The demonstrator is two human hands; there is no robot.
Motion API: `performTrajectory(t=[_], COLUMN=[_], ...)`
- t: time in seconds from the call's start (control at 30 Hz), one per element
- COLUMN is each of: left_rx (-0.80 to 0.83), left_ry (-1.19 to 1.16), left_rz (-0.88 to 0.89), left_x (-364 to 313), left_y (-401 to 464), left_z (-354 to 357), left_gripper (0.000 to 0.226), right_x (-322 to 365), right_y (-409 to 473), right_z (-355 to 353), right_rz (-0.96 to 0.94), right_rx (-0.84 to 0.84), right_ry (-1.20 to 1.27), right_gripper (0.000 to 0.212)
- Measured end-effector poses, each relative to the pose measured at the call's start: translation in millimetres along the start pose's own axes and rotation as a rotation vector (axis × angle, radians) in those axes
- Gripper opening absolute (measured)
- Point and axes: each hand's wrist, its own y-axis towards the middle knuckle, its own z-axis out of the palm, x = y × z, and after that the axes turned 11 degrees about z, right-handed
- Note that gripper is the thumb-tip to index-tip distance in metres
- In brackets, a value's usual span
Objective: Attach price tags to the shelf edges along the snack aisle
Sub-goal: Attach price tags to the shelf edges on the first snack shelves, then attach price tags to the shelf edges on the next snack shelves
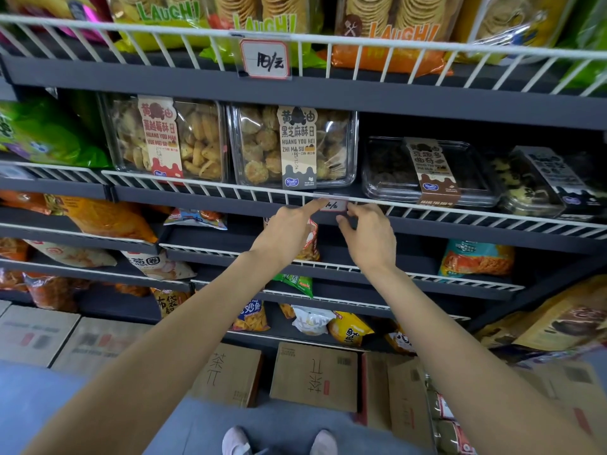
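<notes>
Price tag (332, 205) sits center frame on the wire shelf rail (197, 184), long axis horizontal. Left hand (289, 224) pokes its left end, right hand (368, 234) pinches the right, equally near.

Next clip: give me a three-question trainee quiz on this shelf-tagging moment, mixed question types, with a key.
1. True or false: both hands are at the small tag on the wire rail.
2. Multiple choice: the hung tag on the upper rail sits
A. below the small tag
B. above and left of the small tag
C. on the floor boxes
3. Fill in: the clear box just above the small tag holds round ____.

Key
1. True: the left fingertip touches its left edge, the right fingers pinch its right end.
2. B
3. Cookies
</notes>
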Motion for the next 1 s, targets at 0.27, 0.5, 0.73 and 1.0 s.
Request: performTrajectory(t=[0.27,0.5,0.73,1.0], left_rx=[-0.057,-0.295,-0.243,-0.095], left_ry=[-0.096,-0.495,-0.804,-0.797], left_rz=[-0.014,-0.164,-0.034,0.317], left_x=[-1,-14,-49,-109], left_y=[-1,-4,-9,-19], left_z=[0,-9,-51,-94], left_gripper=[0.044,0.022,0.018,0.01], right_x=[5,6,31,47], right_y=[0,-2,-22,-77], right_z=[6,-17,-72,-152], right_rz=[0.157,0.099,-0.059,-0.031], right_rx=[0.193,0.249,0.153,-0.087], right_ry=[0.347,0.385,0.538,0.501], right_gripper=[0.033,0.024,0.019,0.005])
